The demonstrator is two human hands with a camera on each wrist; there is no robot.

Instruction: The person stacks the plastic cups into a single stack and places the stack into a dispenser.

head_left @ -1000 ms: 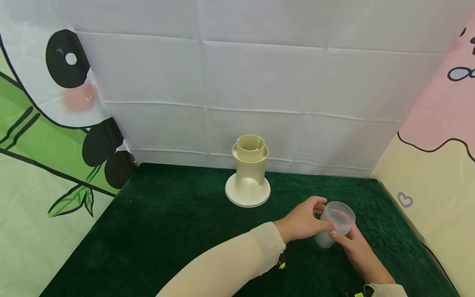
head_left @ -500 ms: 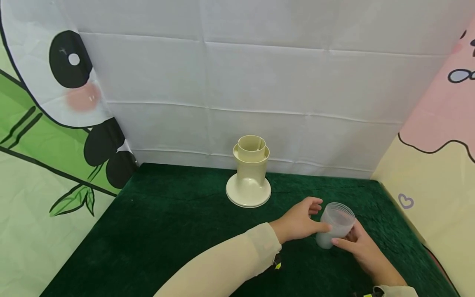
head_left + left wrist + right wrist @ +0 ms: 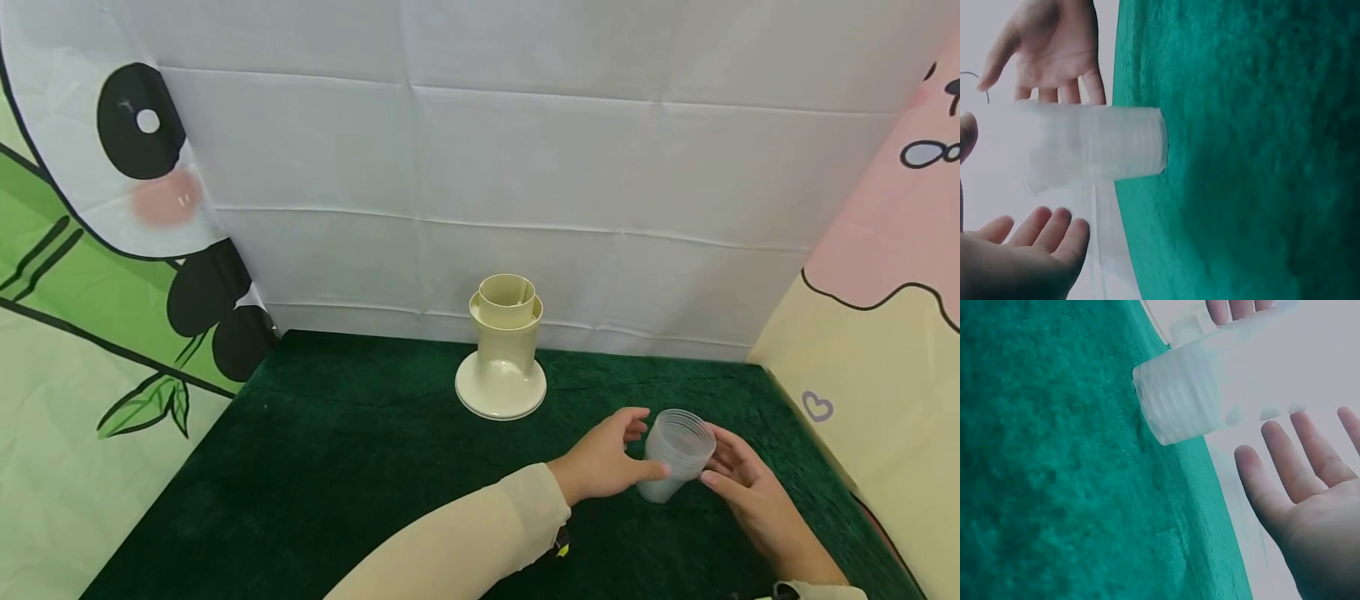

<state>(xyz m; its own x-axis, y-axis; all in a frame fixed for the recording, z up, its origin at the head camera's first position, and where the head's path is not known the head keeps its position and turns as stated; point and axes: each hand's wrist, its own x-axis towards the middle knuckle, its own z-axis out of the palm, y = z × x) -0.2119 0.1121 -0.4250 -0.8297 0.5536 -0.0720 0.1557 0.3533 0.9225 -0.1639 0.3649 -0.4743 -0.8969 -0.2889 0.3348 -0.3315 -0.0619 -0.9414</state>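
Note:
A stack of clear plastic cups (image 3: 678, 454) stands on the dark green cloth at the right of the head view. My left hand (image 3: 606, 460) is at the stack's left side, its fingers loosely extended. In the head view its thumb overlaps the cups; whether it touches them I cannot tell. On the other side, my right hand (image 3: 761, 500) has its fingers spread beside the rim. The right wrist view shows a gap between the right fingers (image 3: 1285, 462) and the stack. Neither hand grips the cups.
A cream-coloured stand (image 3: 504, 350) with a round base and nested upright tubes is at the back of the green cloth (image 3: 360, 433). A white hanging sheet (image 3: 517, 167) rises behind it. Printed cartoon sheets hang at both sides.
My right hand has drawn away to the right from the cups, its fingers loosening. My left fingers have come off the rim. The stack stays in nearly the same spot.

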